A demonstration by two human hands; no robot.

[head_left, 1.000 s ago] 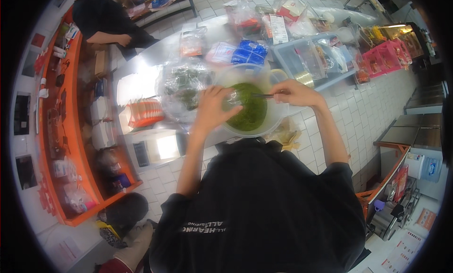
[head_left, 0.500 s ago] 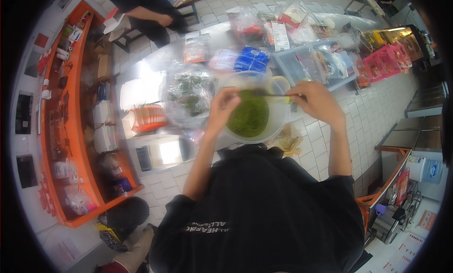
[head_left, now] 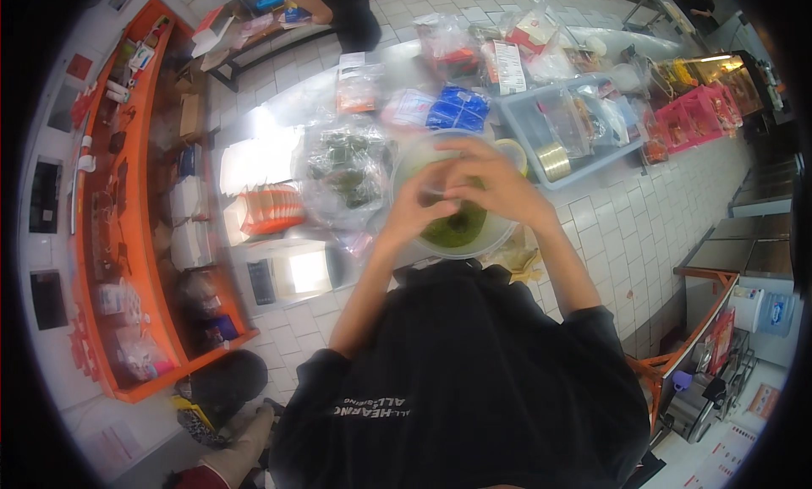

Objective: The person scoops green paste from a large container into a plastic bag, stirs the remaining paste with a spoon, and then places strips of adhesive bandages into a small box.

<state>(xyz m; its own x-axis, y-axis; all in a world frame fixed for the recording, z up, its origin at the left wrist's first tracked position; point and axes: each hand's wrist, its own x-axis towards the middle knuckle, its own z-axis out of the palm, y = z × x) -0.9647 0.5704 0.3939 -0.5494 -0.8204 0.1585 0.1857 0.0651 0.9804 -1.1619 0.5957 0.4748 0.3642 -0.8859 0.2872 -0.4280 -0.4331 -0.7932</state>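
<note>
A round translucent tub (head_left: 505, 233) stands at the near edge of the table, with green, finely broken or powdery stuff (head_left: 441, 233) in it. Both hands meet over its mouth. My left hand (head_left: 416, 208) has its fingers bent inward toward the right one. From the other side, my right hand (head_left: 497, 183) curls over with fingertips close to the left fingers. Something small and dark may sit between them, but the fingers cover it. Just left of the tub lies a clear plastic bag (head_left: 342, 163) with dark green contents.
Blue package (head_left: 458, 108) lies behind the tub; a grey-blue crate (head_left: 584, 174) with packets stands right. Orange-and-white folded cartons (head_left: 269, 208) lie left. Bagged goods (head_left: 446, 45) line the far side. An orange shelf (head_left: 139, 227) runs along the left. Another person (head_left: 348, 11) stands beyond the table.
My right hand has moved left and in over the tub, meeting the left hand. The thin dark strip stretched between the hands no longer shows. The other person has shifted right.
</note>
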